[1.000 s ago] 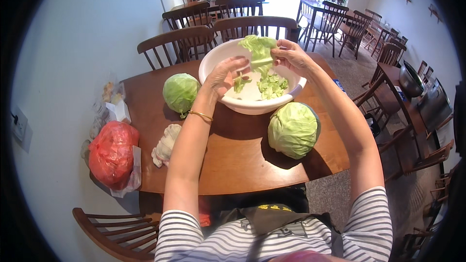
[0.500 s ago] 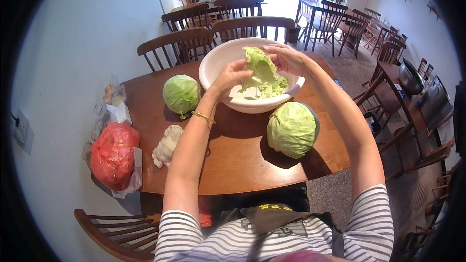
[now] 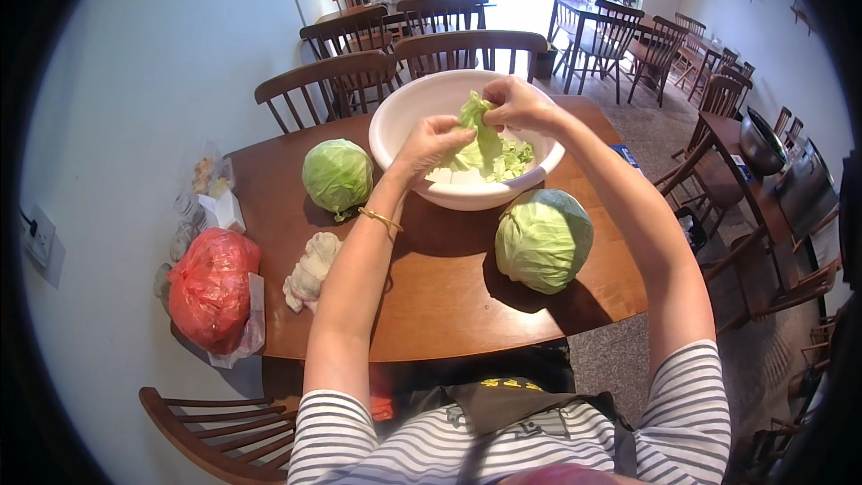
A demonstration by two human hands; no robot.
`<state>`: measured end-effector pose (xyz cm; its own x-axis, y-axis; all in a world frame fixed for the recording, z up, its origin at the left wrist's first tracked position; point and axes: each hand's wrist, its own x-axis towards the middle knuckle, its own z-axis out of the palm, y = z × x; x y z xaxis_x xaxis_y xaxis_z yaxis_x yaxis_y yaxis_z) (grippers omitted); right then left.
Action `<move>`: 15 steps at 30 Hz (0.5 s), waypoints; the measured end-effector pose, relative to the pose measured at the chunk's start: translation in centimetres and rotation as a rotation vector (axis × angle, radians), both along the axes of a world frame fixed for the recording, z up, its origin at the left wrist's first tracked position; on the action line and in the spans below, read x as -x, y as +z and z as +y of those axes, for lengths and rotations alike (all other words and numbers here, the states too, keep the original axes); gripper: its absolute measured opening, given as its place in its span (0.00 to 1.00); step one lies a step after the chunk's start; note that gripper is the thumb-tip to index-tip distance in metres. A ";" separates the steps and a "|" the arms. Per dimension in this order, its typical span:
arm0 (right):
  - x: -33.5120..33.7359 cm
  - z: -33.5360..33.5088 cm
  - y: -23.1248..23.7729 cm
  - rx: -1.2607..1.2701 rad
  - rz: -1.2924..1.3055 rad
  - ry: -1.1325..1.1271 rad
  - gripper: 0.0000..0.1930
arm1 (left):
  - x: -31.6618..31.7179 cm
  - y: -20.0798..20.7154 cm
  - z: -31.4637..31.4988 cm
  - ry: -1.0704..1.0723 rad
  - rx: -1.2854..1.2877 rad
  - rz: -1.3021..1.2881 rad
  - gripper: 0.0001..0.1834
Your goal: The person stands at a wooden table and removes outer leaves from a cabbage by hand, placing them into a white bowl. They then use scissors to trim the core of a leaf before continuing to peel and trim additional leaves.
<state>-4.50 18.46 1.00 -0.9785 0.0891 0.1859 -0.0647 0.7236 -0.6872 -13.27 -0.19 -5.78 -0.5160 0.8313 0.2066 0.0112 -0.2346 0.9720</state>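
- Left hand [image 3: 435,144]: grasping, with thumb and fingers pinched on the left side of a pale green cabbage leaf [image 3: 476,151].
- Right hand [image 3: 519,106]: grasping the same leaf near its upper right edge, fingertips bent inward.
- Leaf location: held above the white bowl [image 3: 453,199], between the two hands, roughly upright and creased.
- Bowl: rests on the brown wooden surface [image 3: 431,305], toward its far side. Small leaf pieces [image 3: 515,160] lie inside, to the right of the leaf.
- Whole cabbages: a smaller cabbage [image 3: 338,178] sits left of the bowl; a larger cabbage [image 3: 544,242] sits at the bowl's near right. Neither is touched by a hand.
- Also noted: a crumpled pale cloth [image 3: 314,268] beside the left forearm, and a red plastic bag [image 3: 212,292] at the left edge.
- Step in hand, as judged: tearing the leaf into pieces over the bowl.
- Next move, as judged: calls for a firm pinch on both sides and opposed pulling, kept above the bowl so that pieces drop inside.
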 end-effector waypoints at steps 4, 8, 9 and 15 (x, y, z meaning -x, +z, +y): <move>1.0 -1.0 -0.9 -0.416 0.174 -0.298 0.08 | 0.5 -0.4 -0.1 0.028 0.047 0.056 0.16; 1.1 4.2 -1.5 0.035 0.018 -0.281 0.11 | -0.3 0.2 0.0 -0.053 0.060 -0.021 0.16; 0.9 3.7 -1.4 0.205 -0.018 -0.213 0.12 | -0.4 0.1 -0.2 -0.067 0.067 -0.049 0.15; 0.2 0.4 -0.2 0.067 -0.217 0.201 0.14 | 0.7 -0.1 -0.2 -0.084 0.169 0.027 0.14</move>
